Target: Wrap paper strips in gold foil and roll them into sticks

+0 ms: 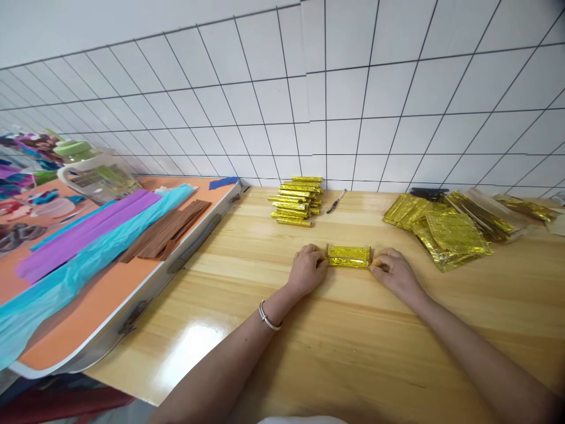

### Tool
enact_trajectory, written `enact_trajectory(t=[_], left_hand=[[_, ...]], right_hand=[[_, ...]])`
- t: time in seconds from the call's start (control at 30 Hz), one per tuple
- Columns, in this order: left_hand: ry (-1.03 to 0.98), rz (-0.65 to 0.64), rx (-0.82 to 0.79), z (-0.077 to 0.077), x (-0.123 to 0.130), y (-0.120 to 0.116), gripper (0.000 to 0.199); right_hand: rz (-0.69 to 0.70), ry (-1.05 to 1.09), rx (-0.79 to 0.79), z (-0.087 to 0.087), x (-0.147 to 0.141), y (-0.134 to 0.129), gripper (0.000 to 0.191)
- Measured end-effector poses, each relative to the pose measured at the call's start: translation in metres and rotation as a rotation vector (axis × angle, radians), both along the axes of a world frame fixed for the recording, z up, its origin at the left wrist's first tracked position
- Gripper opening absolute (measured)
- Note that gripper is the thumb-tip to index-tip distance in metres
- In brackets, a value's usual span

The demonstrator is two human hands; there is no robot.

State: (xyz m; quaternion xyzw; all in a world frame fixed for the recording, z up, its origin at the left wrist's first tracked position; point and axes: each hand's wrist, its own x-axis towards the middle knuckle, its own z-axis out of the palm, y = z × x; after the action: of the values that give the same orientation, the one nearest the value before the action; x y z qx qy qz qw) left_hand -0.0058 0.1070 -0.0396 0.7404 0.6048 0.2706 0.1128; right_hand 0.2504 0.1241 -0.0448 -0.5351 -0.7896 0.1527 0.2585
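On the wooden table in front of me lies a shiny gold foil strip (349, 254), its two short ends turned up. At its left end, the curled fingers of my left hand (308, 268) pinch the edge. My right hand (396, 272) has thumb and fingers closed on the right end in the same way. Beyond the hands sits a stack of narrow, folded gold foil pieces (296, 201). Over to the right is a loose pile of flat gold foil sheets (457, 229), some of them in clear plastic.
A pen (336, 201) lies beside the stack, near the tiled wall (344, 94). At the left, an orange-topped board (99, 306) with a white raised edge carries purple crepe paper (92, 232), turquoise and brown strips, a clear container and scissors (20, 235).
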Motion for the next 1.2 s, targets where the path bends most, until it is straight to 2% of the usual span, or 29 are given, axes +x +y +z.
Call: enact_trajectory(t=[0.13, 0.37, 0.7, 0.97, 1.2], left_hand=[[0.021, 0.056, -0.015, 0.001, 0.004, 0.002, 0.011], [0.06, 0.09, -0.065, 0.002, 0.005, 0.008, 0.009], [0.073, 0.09, -0.08, 0.002, 0.007, 0.007, 0.008], [0.013, 0.092, -0.034, -0.002, 0.005, 0.002, 0.005], [-0.012, 0.059, -0.074, -0.001, 0.002, 0.007, 0.007]], right_hand=[[-0.034, -0.114, -0.051, 0.001, -0.001, 0.007, 0.01], [0.001, -0.219, -0.109, 0.014, -0.002, 0.022, 0.009], [0.043, -0.322, -0.17, 0.028, -0.006, 0.036, 0.008], [0.065, -0.275, -0.114, 0.022, 0.003, 0.034, 0.009], [-0.05, -0.182, -0.023, 0.003, 0.007, 0.024, 0.012]])
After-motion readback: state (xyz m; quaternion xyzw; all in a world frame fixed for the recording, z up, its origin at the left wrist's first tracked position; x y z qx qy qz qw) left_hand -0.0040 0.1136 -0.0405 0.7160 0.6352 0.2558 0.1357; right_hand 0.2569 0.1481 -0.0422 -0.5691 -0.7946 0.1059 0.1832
